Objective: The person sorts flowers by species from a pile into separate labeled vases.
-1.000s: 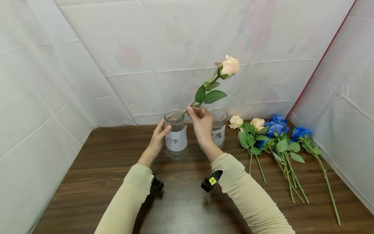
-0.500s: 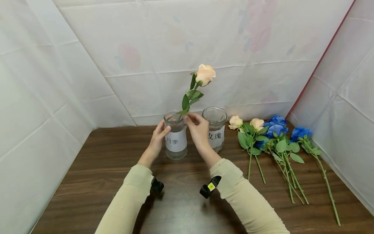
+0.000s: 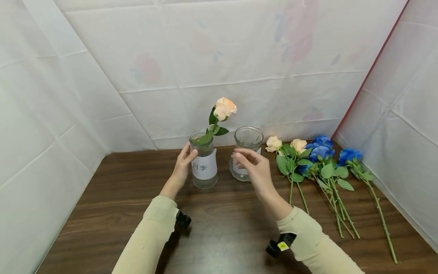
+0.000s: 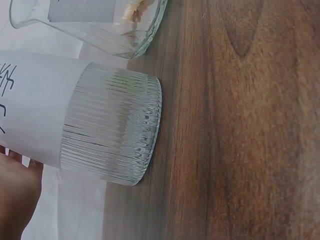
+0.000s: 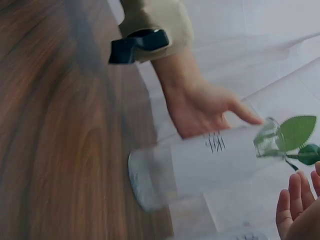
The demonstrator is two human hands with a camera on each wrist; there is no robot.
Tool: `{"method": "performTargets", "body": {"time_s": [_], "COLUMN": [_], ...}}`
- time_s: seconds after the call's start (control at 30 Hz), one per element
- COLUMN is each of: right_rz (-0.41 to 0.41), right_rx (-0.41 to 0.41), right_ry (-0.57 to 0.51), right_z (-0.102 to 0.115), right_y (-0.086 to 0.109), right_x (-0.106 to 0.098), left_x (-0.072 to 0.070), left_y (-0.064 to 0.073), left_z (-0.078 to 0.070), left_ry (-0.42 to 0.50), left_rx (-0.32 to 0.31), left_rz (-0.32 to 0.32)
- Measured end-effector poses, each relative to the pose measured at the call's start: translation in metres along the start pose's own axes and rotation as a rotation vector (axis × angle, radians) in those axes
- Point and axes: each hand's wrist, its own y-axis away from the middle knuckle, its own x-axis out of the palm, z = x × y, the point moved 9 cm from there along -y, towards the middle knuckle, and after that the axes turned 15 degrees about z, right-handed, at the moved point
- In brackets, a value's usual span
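My left hand (image 3: 180, 169) holds a clear glass vase (image 3: 205, 182) from the left, thumb near the rim and fingers behind it. The vase stands upright, with a white paper label and a ribbed base (image 4: 112, 122). A pale peach rose (image 3: 224, 109) stands in it, leaning right, its leaves at the mouth. My right hand (image 3: 254, 167) is off the stem, its fingers loosely bent with nothing between them. It hangs in front of a second, wider glass vase (image 3: 254, 144) and hides part of that label. In the right wrist view, the right hand (image 5: 302, 210) appears near the leaves.
Two cream roses (image 3: 273, 144) lie on the dark wooden table (image 3: 130, 213) right of the second vase. Beside them lie several blue flowers (image 3: 321, 153) with long stems reaching toward the front. White cloth walls (image 3: 171, 68) stand behind and at both sides.
The rose stem has gone down into the left vase, and the flower sits lower and further left. My right hand has let go of it and moved right and down. The left hand stays on the vase.
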Motion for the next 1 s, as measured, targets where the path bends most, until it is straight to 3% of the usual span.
{"method": "performTargets", "body": {"time_s": [0.6,1.0], "right_rz": [-0.045,-0.052], "right_rx": [0.263,0.465], "right_ry": [0.314,0.439], "right_z": [-0.036,-0.07], "right_y": [0.052,0.08], "right_x": [-0.108,-0.16], "left_x": [-0.002,-0.002], "left_y": [-0.003,0.0], "left_z": [0.004,0.006], "left_ry": [-0.002,-0.054], "left_rx": [-0.016,-0.061], "left_rz": [-0.015,-0.008]}}
